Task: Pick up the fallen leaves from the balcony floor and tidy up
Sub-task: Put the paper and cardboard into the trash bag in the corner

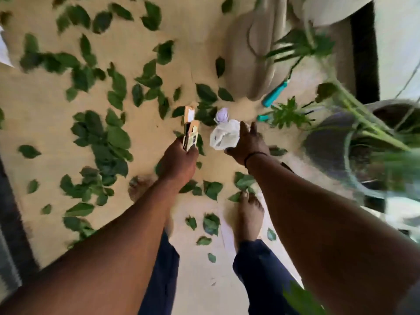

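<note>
Left hand (179, 155): fingers curled round a small stack of cardboard scraps (191, 135), gripped at the lower end, the upper pieces sticking out beyond the fingers.

Right hand (247, 144): fingers spread and nearly straight, lying on or at the edge of a crumpled white paper or plastic wad (225, 136); motion blur hides whether they have closed on it. A smaller pale lilac crumple (222, 116) lies just beyond the wad.

Fallen leaves (109, 142): green, flat, scattered over most of the tan balcony floor (52, 123), thickest to the left of the hands, with more near the bare feet (248, 214). None in either hand.

Handling, judged: leaves light, thin, limp, and lying flat on the floor; easily torn. Best raked into clumps and pinched by the handful, or lifted singly at stem or edge.

Surroundings: teal-handled tool (276, 93) beside a pale sack (252, 53); dark plant pot (354, 146) at right with long green stems.
</note>
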